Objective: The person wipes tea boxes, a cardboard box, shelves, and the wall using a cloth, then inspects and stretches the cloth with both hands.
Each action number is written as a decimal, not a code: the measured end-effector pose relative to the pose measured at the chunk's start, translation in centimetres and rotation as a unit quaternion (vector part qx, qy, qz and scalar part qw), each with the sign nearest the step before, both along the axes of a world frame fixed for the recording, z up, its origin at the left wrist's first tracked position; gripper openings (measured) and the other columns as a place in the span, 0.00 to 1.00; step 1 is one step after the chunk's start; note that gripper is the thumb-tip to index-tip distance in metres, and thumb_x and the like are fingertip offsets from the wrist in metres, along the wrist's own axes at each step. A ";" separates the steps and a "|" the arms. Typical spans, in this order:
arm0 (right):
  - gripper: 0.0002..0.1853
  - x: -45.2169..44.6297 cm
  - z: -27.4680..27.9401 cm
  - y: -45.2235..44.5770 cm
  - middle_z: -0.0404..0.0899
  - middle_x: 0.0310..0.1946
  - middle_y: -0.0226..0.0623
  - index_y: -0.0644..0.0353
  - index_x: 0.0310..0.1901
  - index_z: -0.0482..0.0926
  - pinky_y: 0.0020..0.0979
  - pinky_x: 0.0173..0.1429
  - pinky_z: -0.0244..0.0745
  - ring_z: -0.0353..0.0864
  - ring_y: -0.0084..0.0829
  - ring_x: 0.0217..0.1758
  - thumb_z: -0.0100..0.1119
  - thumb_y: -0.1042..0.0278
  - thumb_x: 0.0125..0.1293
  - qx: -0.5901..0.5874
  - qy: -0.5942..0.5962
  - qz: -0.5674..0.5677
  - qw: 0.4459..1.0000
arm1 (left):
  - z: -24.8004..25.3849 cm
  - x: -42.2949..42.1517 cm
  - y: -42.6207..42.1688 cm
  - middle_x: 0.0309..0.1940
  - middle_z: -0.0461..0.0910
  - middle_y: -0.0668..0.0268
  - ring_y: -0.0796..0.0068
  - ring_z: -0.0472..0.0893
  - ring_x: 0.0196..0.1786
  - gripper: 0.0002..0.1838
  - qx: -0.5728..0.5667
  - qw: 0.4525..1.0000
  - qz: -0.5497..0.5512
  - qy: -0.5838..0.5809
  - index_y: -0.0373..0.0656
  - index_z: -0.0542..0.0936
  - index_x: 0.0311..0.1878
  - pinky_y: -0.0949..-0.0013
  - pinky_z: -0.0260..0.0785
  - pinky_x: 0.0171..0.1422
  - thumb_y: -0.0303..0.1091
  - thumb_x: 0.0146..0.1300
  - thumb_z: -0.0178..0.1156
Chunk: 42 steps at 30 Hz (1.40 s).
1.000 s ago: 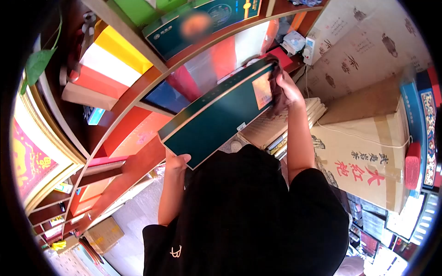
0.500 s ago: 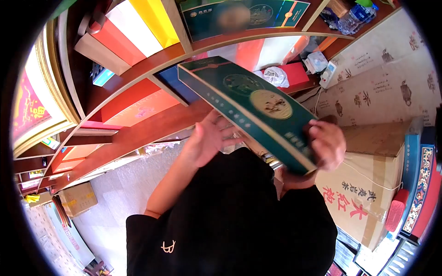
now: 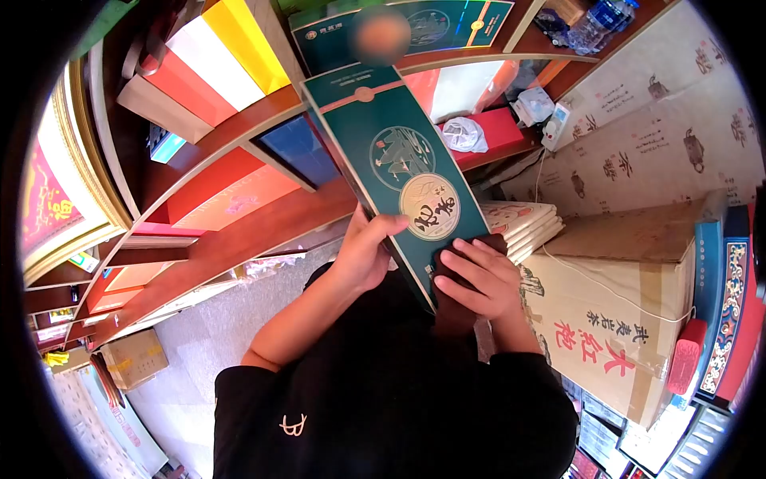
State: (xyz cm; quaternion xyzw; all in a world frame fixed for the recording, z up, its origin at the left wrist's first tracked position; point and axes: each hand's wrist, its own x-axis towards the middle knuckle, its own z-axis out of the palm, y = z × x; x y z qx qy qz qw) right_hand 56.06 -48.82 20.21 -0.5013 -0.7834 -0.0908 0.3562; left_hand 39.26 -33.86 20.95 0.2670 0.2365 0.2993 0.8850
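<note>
A long dark green box [image 3: 403,160] with a round gold emblem is tilted in front of me, its decorated face up. My left hand [image 3: 369,251] grips its left edge, thumb lying on the face near the emblem. On the box's lower right part, my right hand [image 3: 483,279] presses a dark brown cloth [image 3: 459,307], fingers wrapped over it. A similar green box [image 3: 343,40] stands on the shelf beyond the far end of the held one.
Curved wooden shelves [image 3: 271,195] hold paper bags [image 3: 211,68], red boxes and a blue box [image 3: 295,152]. At the right are a large cardboard box [image 3: 598,319] and a stack of flat packages [image 3: 523,227]. Another carton [image 3: 136,355] sits on the floor, lower left.
The green box has turned from lying crosswise to pointing away, decorated face up. My left hand let go of it and now grips its left edge; my right hand and the cloth moved to its near end.
</note>
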 end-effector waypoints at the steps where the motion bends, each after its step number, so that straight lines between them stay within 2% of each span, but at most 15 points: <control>1: 0.25 -0.1 0.4 0.1 0.78 0.62 0.38 0.46 0.56 0.81 0.42 0.65 0.76 0.83 0.42 0.59 0.64 0.70 0.53 0.001 -0.001 -0.001 1.000 | -0.1 0.3 0.3 0.55 0.78 0.63 0.70 0.79 0.56 0.30 0.008 1.000 -0.011 0.007 0.41 0.68 0.64 0.63 0.73 0.62 0.25 0.57 0.63; 3: 0.38 -0.2 1.4 0.3 0.72 0.68 0.40 0.46 0.63 0.77 0.46 0.71 0.69 0.73 0.46 0.69 0.68 0.69 0.42 -0.184 0.073 -0.006 0.980 | -0.9 0.5 0.3 0.54 0.78 0.64 0.71 0.79 0.55 0.30 0.016 1.000 -0.023 0.014 0.41 0.68 0.64 0.65 0.73 0.61 0.25 0.57 0.64; 4: 0.46 0.4 0.2 0.5 0.64 0.73 0.41 0.46 0.67 0.73 0.51 0.76 0.59 0.60 0.50 0.77 0.69 0.70 0.36 -0.224 0.077 -0.010 0.972 | -1.6 0.7 -0.1 0.53 0.78 0.65 0.73 0.79 0.54 0.29 0.044 0.998 -0.027 0.034 0.41 0.69 0.63 0.67 0.72 0.60 0.26 0.57 0.65; 10: 0.46 0.8 -1.9 5.0 0.52 0.78 0.47 0.55 0.73 0.64 0.64 0.78 0.39 0.45 0.62 0.80 0.62 0.72 0.45 -0.123 0.149 -0.246 0.950 | -3.1 2.3 0.1 0.51 0.77 0.70 0.80 0.75 0.53 0.29 0.158 0.983 -0.071 0.055 0.40 0.70 0.64 0.70 0.69 0.59 0.34 0.60 0.69; 14: 0.42 -0.3 -0.6 7.6 0.51 0.78 0.52 0.64 0.73 0.60 0.61 0.79 0.39 0.43 0.65 0.80 0.53 0.70 0.51 -0.002 0.129 -0.174 0.976 | -1.8 1.6 2.4 0.52 0.76 0.70 0.79 0.74 0.54 0.35 0.350 0.927 -0.125 0.045 0.37 0.68 0.66 0.69 0.69 0.59 0.36 0.57 0.71; 16: 0.39 0.4 0.2 9.7 0.52 0.77 0.52 0.65 0.73 0.60 0.58 0.79 0.39 0.44 0.64 0.80 0.48 0.69 0.56 0.040 0.135 -0.164 0.976 | -1.6 0.5 4.0 0.51 0.78 0.64 0.76 0.76 0.53 0.42 0.476 0.854 -0.176 0.112 0.37 0.66 0.68 0.67 0.69 0.61 0.36 0.51 0.74; 21: 0.32 2.9 3.9 14.5 0.60 0.74 0.53 0.65 0.71 0.65 0.51 0.80 0.42 0.50 0.57 0.80 0.44 0.65 0.63 0.161 0.134 -0.157 0.965 | 0.5 -0.3 4.9 0.48 0.80 0.60 0.71 0.78 0.52 0.42 0.432 0.855 -0.245 0.148 0.36 0.66 0.68 0.65 0.70 0.62 0.37 0.49 0.71; 24: 0.33 4.3 6.3 15.6 0.78 0.58 0.48 0.63 0.61 0.77 0.42 0.70 0.68 0.75 0.49 0.65 0.52 0.73 0.48 0.157 0.172 -0.140 0.962 | 0.7 -1.2 5.8 0.49 0.81 0.58 0.69 0.79 0.52 0.41 0.479 0.835 -0.239 0.129 0.35 0.68 0.67 0.65 0.70 0.62 0.39 0.49 0.70; 26: 0.31 6.1 7.3 14.9 0.83 0.53 0.44 0.64 0.60 0.78 0.34 0.64 0.71 0.81 0.35 0.58 0.69 0.69 0.50 -0.011 0.257 -0.085 0.962 | 0.6 -2.0 7.3 0.52 0.81 0.56 0.68 0.79 0.53 0.40 0.523 0.805 -0.254 0.122 0.34 0.70 0.65 0.66 0.70 0.62 0.40 0.47 0.69; 27: 0.34 6.9 7.7 14.2 0.83 0.52 0.42 0.65 0.60 0.77 0.32 0.64 0.71 0.80 0.31 0.57 0.75 0.65 0.50 -0.141 0.337 -0.060 0.929 | 0.7 -2.2 8.0 0.52 0.81 0.56 0.68 0.79 0.53 0.40 0.520 0.808 -0.245 0.128 0.34 0.70 0.65 0.66 0.70 0.62 0.40 0.47 0.69; 30: 0.40 10.3 5.5 14.9 0.81 0.50 0.34 0.71 0.61 0.74 0.28 0.59 0.73 0.77 0.24 0.55 0.80 0.59 0.50 -0.259 0.406 0.124 0.868 | 0.9 -3.6 9.7 0.53 0.80 0.56 0.71 0.78 0.55 0.37 0.491 0.801 -0.327 0.103 0.32 0.72 0.63 0.67 0.70 0.61 0.38 0.48 0.69; 33: 0.31 9.4 3.3 15.1 0.81 0.45 0.32 0.67 0.57 0.76 0.28 0.50 0.77 0.80 0.23 0.44 0.75 0.57 0.57 -0.364 0.479 0.067 0.796 | -0.7 -4.9 10.3 0.59 0.77 0.57 0.71 0.73 0.60 0.44 0.375 0.861 -0.329 0.094 0.31 0.69 0.67 0.67 0.65 0.66 0.46 0.50 0.73; 34: 0.29 9.7 1.1 15.3 0.81 0.44 0.32 0.66 0.56 0.76 0.29 0.47 0.78 0.81 0.24 0.41 0.74 0.57 0.59 -0.369 0.506 0.048 0.778 | -1.2 -5.9 10.7 0.65 0.73 0.53 0.68 0.71 0.65 0.46 0.333 0.873 -0.347 0.085 0.31 0.66 0.70 0.66 0.62 0.71 0.57 0.58 0.68; 38: 0.27 7.4 -6.8 15.7 0.83 0.43 0.33 0.64 0.57 0.76 0.28 0.47 0.77 0.82 0.24 0.41 0.70 0.54 0.63 -0.388 0.617 -0.106 0.676 | -5.8 -13.5 12.6 0.73 0.64 0.54 0.63 0.68 0.72 0.48 0.112 0.957 -0.265 0.019 0.33 0.60 0.75 0.59 0.62 0.74 0.65 0.66 0.55; 42: 0.25 0.6 -13.6 17.2 0.83 0.41 0.33 0.64 0.56 0.76 0.29 0.44 0.79 0.84 0.27 0.39 0.69 0.55 0.65 -0.398 0.653 -0.097 0.637 | -12.8 -22.9 12.6 0.71 0.67 0.55 0.62 0.69 0.72 0.45 -0.082 0.982 -0.158 -0.069 0.34 0.62 0.73 0.57 0.63 0.74 0.63 0.68 0.55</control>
